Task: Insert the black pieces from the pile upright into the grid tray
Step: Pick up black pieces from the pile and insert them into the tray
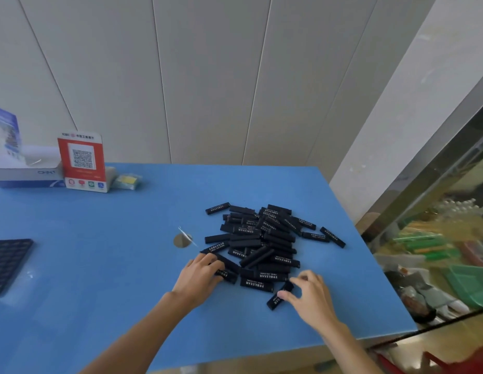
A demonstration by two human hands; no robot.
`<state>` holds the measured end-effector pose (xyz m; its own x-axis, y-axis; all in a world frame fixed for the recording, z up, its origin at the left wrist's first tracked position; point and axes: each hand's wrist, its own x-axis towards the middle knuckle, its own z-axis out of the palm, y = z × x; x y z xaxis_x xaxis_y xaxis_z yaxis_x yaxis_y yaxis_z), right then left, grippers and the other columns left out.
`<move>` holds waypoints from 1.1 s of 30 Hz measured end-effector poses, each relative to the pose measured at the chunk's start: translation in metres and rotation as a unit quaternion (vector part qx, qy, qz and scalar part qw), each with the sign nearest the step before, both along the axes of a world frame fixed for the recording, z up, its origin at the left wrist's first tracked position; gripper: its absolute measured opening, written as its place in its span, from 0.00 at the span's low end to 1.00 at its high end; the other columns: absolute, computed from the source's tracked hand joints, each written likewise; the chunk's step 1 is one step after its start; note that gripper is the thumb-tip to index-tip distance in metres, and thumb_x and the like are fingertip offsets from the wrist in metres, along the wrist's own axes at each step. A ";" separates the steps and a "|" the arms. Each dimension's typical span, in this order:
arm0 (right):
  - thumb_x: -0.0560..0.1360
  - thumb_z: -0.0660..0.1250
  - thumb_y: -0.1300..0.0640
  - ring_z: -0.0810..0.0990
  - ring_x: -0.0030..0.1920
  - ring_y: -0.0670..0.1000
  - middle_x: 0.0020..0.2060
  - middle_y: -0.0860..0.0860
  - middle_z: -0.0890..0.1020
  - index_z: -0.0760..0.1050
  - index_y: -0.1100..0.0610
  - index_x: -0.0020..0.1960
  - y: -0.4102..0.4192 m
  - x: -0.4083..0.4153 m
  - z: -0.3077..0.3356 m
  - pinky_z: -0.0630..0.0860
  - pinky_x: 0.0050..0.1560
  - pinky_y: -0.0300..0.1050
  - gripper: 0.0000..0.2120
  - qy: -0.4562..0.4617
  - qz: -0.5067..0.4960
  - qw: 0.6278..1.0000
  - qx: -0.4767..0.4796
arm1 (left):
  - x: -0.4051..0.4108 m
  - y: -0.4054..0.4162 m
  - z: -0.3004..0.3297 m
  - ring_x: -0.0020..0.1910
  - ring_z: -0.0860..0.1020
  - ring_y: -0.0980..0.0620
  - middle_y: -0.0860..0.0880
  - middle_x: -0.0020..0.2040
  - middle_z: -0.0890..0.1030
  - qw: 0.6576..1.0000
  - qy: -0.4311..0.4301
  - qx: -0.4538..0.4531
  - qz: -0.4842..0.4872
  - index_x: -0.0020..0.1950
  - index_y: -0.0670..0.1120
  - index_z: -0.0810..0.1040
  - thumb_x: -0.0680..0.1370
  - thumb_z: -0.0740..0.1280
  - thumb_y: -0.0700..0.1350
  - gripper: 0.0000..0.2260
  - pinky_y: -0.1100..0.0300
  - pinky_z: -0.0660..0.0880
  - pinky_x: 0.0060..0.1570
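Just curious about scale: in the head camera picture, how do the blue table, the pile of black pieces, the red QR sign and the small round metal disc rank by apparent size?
1. blue table
2. pile of black pieces
3. red QR sign
4. round metal disc

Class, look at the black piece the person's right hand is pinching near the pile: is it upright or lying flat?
Lying flat. The black piece rests lengthwise on the blue table, the right hand pinching it.
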<state>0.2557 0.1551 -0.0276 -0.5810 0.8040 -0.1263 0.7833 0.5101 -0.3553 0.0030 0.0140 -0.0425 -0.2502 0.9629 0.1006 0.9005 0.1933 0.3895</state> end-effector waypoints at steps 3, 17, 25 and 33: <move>0.69 0.67 0.37 0.67 0.56 0.47 0.52 0.45 0.71 0.75 0.52 0.61 0.004 0.003 0.000 0.67 0.56 0.39 0.27 0.011 0.004 1.000 -0.014 | 0.007 -0.002 0.000 0.59 0.71 0.50 0.52 0.58 0.75 1.000 -0.010 -0.010 0.012 0.60 0.48 0.74 0.78 0.64 0.47 0.11 0.60 0.67 0.55; 0.68 0.75 0.60 0.76 0.37 0.42 0.39 0.53 0.81 0.74 0.56 0.43 -0.013 -0.005 0.038 0.70 0.38 0.29 0.10 0.235 0.060 0.936 -0.255 | 0.076 -0.061 0.015 0.45 0.74 0.53 0.54 0.47 0.73 0.958 -0.179 -0.017 0.221 0.62 0.53 0.73 0.76 0.67 0.42 0.16 0.60 0.71 0.46; 0.74 0.69 0.59 0.77 0.42 0.44 0.41 0.49 0.79 0.74 0.48 0.49 -0.075 -0.061 0.057 0.72 0.43 0.31 0.08 0.236 0.160 0.917 -0.280 | 0.071 -0.142 0.040 0.37 0.79 0.56 0.52 0.43 0.72 0.910 -0.253 0.043 0.327 0.62 0.54 0.72 0.74 0.71 0.42 0.18 0.65 0.73 0.36; 0.76 0.67 0.61 0.80 0.44 0.44 0.40 0.48 0.82 0.74 0.44 0.50 -0.170 -0.145 0.064 0.73 0.44 0.34 0.12 0.221 0.227 0.904 -0.288 | 0.027 -0.244 0.055 0.33 0.79 0.58 0.53 0.43 0.79 0.868 -0.298 0.104 0.383 0.59 0.55 0.72 0.73 0.72 0.40 0.20 0.60 0.77 0.39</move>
